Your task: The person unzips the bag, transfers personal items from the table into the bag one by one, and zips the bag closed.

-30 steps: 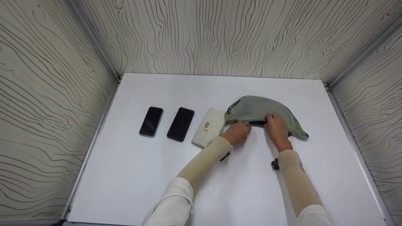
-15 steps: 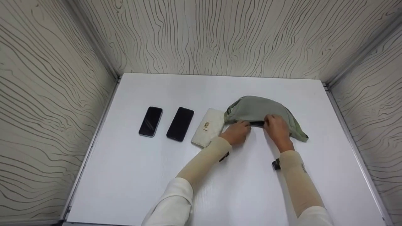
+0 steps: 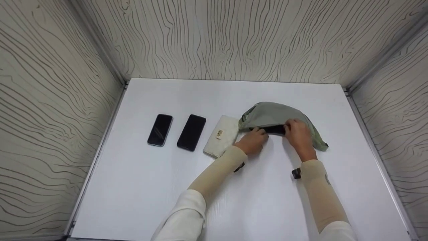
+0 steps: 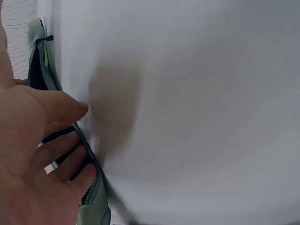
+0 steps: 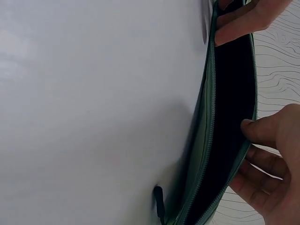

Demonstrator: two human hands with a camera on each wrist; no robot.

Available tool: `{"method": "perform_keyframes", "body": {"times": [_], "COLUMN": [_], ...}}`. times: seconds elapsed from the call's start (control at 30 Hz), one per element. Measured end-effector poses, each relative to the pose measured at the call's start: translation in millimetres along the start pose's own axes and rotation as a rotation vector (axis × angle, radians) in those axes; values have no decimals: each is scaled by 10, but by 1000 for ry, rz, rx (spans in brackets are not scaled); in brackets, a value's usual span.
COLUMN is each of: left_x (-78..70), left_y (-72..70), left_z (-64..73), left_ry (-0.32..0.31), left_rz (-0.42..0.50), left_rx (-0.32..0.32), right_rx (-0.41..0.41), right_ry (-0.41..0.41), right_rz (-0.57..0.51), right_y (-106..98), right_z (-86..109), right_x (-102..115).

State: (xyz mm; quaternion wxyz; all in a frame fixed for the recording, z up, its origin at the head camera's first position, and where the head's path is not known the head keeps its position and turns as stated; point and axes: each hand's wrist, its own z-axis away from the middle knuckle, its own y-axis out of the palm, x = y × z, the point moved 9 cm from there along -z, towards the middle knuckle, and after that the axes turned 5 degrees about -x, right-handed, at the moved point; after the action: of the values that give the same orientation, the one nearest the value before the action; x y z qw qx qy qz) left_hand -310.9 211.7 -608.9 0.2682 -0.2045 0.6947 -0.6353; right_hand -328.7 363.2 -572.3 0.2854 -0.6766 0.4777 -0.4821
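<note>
A grey-green waist bag [image 3: 277,113] lies at the right of the table, its zipped mouth facing the person and spread apart. My left hand [image 3: 252,142] holds the near edge of that mouth, with several fingers [image 4: 72,161] hooked inside over the zipper teeth. Pinching the far edge is my right hand [image 3: 299,137]; in the right wrist view its thumb [image 5: 255,131] is inside the mouth and the other fingers are outside. Between the hands the dark interior shows, its contents hidden in shadow. A black zipper pull [image 5: 159,201] hangs at the mouth's right end.
Left of the bag, a white quilted wallet [image 3: 222,135] with a gold clasp lies close to its left end, partly behind my left wrist. Further left on the white table [image 3: 133,187] are a black phone [image 3: 192,132] and another phone [image 3: 160,130] with a light edge. Patterned panels enclose the table.
My right hand has shifted slightly right and drawn the far edge away, so the bag's mouth gapes wider. My left hand has stayed nearly still at the near edge.
</note>
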Motion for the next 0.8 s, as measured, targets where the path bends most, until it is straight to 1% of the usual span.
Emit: {"method": "perform_keyframes", "body": {"times": [0.1,0.2,0.33,0.5,0.6,0.7,0.8], "left_x": [-14,-21,0,20,39,45,32], "left_y": [-17,-25,1,40,65,78,70], "left_z": [14,20,4,-11,-2,12,20], "left_ry": [7,5,-21,-75,-127,-166,-173], "left_rz": [-22,-37,-51,-67,-49,-32,-25], "left_rx": [-13,-18,-8,23,50,67,65], "right_rx": [-32,-82,-121,-131,-122,-113,-119], "right_ry": [-23,-64,-98,-105,-100,-92,-97], "right_rz": [3,2,-1,-3,-5,-9,-13], "right_y": [-68,-153,-240,-299,-319,-341,-373], "right_z": [-12,-33,-71,-100,-109,-122,-137], "right_x": [42,94,143,187,227,260,285]}}
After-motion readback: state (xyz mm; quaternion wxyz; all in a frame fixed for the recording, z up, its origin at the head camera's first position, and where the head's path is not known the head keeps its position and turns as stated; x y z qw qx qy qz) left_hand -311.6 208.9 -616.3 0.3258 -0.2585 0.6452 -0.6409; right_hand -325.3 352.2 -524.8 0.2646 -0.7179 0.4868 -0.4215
